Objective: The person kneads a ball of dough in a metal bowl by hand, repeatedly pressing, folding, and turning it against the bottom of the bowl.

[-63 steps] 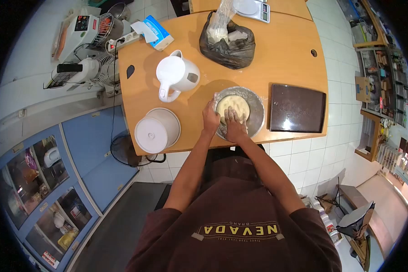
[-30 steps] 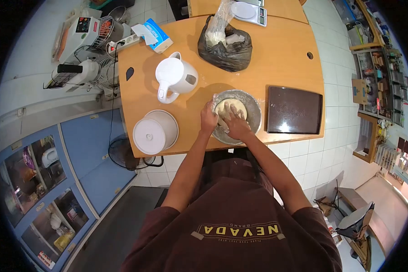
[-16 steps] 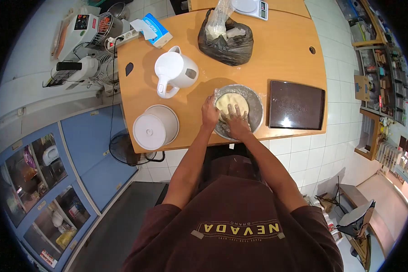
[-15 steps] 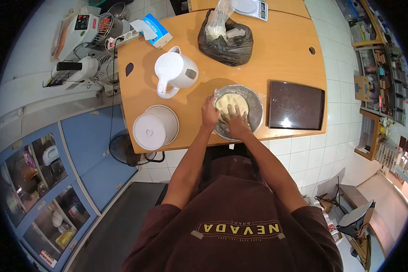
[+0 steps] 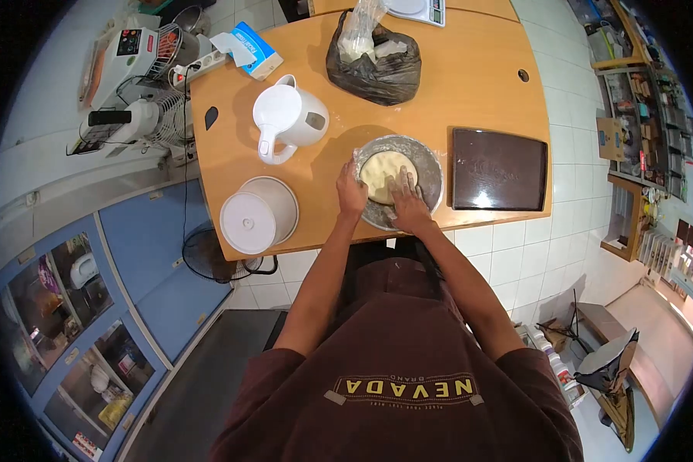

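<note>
A round of pale dough lies in a metal bowl near the table's front edge. On the bowl's left side, my left hand is closed around the rim. My right hand reaches in over the near right side, its floury fingers stretched out against the dough's right edge. Flour or dough residue coats the bowl's inner wall. The undersides of the right fingers are hidden.
A dark baking tray lies right of the bowl. Leftward stand a white kettle and a lidded white tub. Farther back are a black plastic bag, a tissue pack and a kitchen scale.
My right hand has shifted toward the dough's right edge, uncovering more of its top. My left hand stays at the rim. The whole view has shifted slightly.
</note>
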`<control>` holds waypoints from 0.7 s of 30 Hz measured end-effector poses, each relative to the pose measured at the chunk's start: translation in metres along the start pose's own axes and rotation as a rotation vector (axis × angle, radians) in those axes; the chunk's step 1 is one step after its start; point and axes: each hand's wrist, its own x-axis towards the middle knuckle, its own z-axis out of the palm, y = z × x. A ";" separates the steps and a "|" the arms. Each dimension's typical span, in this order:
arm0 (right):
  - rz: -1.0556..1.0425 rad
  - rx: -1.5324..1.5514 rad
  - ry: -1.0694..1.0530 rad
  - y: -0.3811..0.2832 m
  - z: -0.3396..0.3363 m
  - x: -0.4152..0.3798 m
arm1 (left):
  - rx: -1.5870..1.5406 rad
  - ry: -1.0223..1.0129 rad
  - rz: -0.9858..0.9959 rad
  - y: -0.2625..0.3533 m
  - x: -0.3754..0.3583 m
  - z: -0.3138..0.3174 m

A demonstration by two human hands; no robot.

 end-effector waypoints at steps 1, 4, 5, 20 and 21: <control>0.019 -0.027 -0.044 -0.008 -0.008 0.002 | 0.023 -0.007 -0.005 -0.001 0.000 0.001; 0.046 -0.057 -0.118 -0.018 -0.028 0.009 | -0.009 -0.025 0.011 -0.001 0.001 0.000; 0.048 -0.054 -0.135 -0.018 -0.032 0.010 | -0.011 -0.002 0.014 0.001 0.001 0.002; 0.052 0.159 -0.047 -0.020 -0.056 0.024 | 0.096 0.015 -0.003 0.004 -0.001 0.002; 0.040 0.091 -0.006 -0.023 -0.046 0.026 | 0.090 0.004 -0.009 0.004 -0.001 0.002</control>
